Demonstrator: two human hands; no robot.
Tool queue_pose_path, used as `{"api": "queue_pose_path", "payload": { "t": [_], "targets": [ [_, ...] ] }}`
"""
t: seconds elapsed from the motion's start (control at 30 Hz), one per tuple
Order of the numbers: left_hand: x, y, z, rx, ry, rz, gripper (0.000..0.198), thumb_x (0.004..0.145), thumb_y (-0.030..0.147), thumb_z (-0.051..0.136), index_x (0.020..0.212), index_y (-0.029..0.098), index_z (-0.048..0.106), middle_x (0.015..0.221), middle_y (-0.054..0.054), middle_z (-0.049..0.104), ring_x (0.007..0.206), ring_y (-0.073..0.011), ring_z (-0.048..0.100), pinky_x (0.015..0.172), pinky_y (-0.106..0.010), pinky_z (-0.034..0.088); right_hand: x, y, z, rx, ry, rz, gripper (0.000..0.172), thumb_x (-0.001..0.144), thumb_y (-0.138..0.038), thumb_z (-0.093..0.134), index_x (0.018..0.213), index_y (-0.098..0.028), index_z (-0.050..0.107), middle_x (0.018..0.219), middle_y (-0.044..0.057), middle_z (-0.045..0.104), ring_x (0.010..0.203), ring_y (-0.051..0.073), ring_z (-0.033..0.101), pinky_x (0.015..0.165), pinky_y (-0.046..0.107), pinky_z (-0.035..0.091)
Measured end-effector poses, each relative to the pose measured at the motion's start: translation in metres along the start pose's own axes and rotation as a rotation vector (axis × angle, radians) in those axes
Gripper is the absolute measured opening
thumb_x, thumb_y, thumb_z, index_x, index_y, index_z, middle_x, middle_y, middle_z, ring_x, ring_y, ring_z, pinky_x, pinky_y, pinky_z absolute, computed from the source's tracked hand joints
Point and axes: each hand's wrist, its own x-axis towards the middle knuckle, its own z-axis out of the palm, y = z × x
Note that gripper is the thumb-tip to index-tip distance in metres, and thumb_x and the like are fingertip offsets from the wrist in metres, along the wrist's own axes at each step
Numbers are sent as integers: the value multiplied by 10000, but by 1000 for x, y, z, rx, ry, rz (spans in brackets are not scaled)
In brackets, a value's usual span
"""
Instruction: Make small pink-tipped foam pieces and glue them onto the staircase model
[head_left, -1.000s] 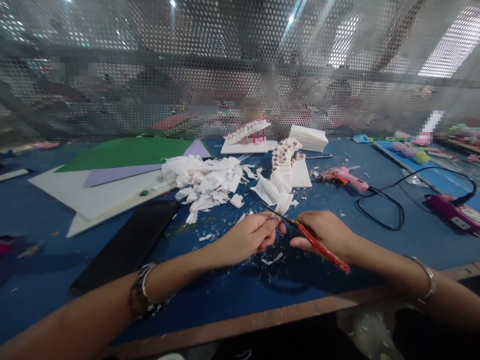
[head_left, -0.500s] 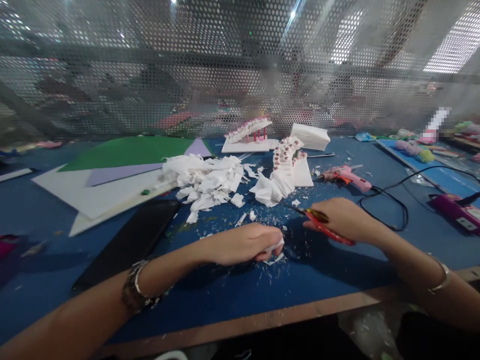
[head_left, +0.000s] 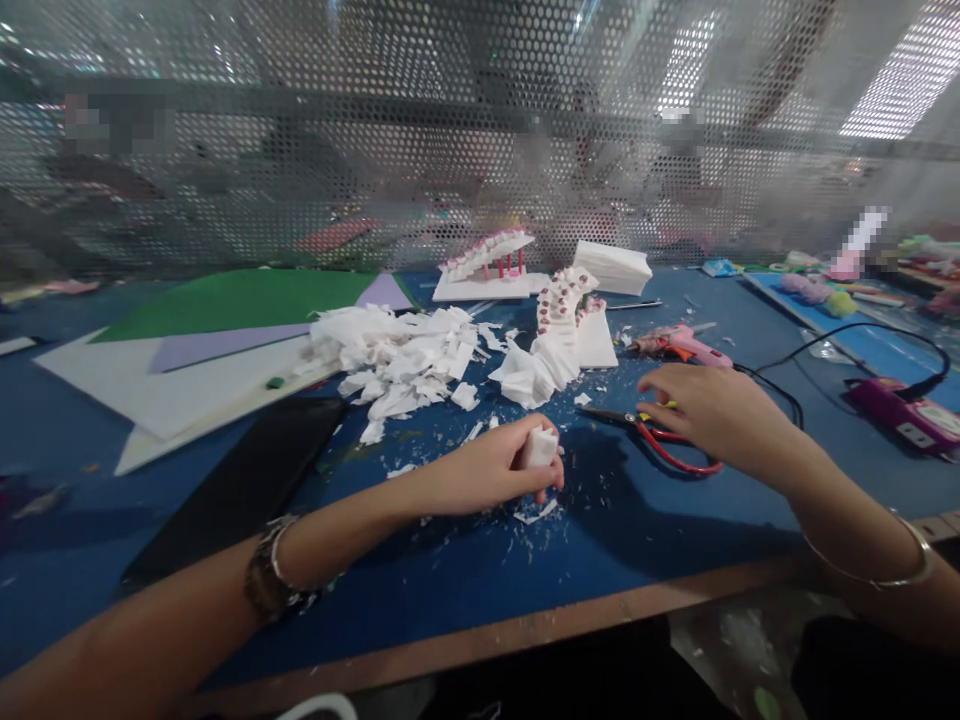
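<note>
My left hand (head_left: 501, 466) is closed around a small white piece (head_left: 540, 447), perhaps folded paper or foam, just above the blue tabletop. Scissors with red handles (head_left: 679, 462) lie on the table, blades pointing left. Over their handles hovers my right hand (head_left: 712, 408), its fingers apart and not gripping them. White scraps and fine shavings are scattered below the left hand. Farther back stand a white stair model with pink trim (head_left: 487, 262) and a curved white model with brown dots (head_left: 561, 310).
A heap of torn white paper (head_left: 409, 355) sits left of the models. Green sheet (head_left: 247, 300), white boards and a black flat object (head_left: 240, 490) lie at left. At right are a pink glue gun (head_left: 694, 346) with its cable and a purple power strip (head_left: 904, 415). A perforated metal screen (head_left: 450, 150) stands behind.
The scissors have left my right hand's grip and now lie on the table; that hand has opened and shifted right. My left hand has turned, showing more of the white piece.
</note>
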Motion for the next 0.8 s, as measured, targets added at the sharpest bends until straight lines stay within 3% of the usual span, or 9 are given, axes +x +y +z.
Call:
{"api": "queue_pose_path", "payload": {
  "t": [0.17, 0.3, 0.47, 0.6, 0.7, 0.8],
  "targets": [
    [2, 0, 6, 14, 59, 30, 395, 774, 336, 546, 1056, 203, 303, 902, -19, 509, 687, -93, 485, 645, -229, 392, 3, -39, -1, 412, -78, -149, 373, 801, -455, 500, 1068, -194, 518, 828, 15, 621, 653, 111, 554, 600, 235, 390],
    [7, -10, 12, -50, 182, 47, 571, 741, 334, 586, 1151, 210, 210, 1082, -82, 423, 848, -134, 525, 761, -276, 416, 7, -55, 15, 633, -117, -129, 379, 773, -427, 545, 1045, -167, 497, 821, 19, 608, 658, 98, 547, 611, 225, 404],
    [13, -18, 20, -54, 255, 70, 496, 787, 326, 519, 1190, 198, 261, 1118, -103, 454, 941, -170, 534, 839, -331, 417, 12, -58, 31, 813, -68, -101, 182, 766, -274, 546, 897, -161, 490, 786, 4, 561, 665, 83, 523, 608, 206, 419],
    [12, -13, 19, 4, 320, 86, 344, 826, 403, 447, 1076, 169, 417, 955, -65, 551, 804, -149, 559, 729, -287, 444, 10, -53, 34, 940, -99, -145, 333, 749, -224, 559, 1042, -151, 422, 842, 15, 564, 734, 91, 559, 667, 207, 445],
    [8, -11, 13, 186, 385, 129, 279, 819, 415, 462, 892, 156, 538, 851, -33, 581, 757, -135, 544, 709, -257, 418, 9, -48, 33, 879, -126, -170, 404, 727, -240, 596, 1084, -156, 428, 810, -1, 566, 715, 93, 561, 655, 209, 437],
    [3, -11, 8, 244, 462, 135, 277, 793, 418, 508, 857, 153, 557, 784, -15, 583, 709, -124, 536, 667, -233, 409, 9, -44, 32, 742, -138, -184, 265, 738, -223, 572, 993, -165, 530, 737, -20, 561, 648, 77, 514, 599, 201, 394]
  ]
}}
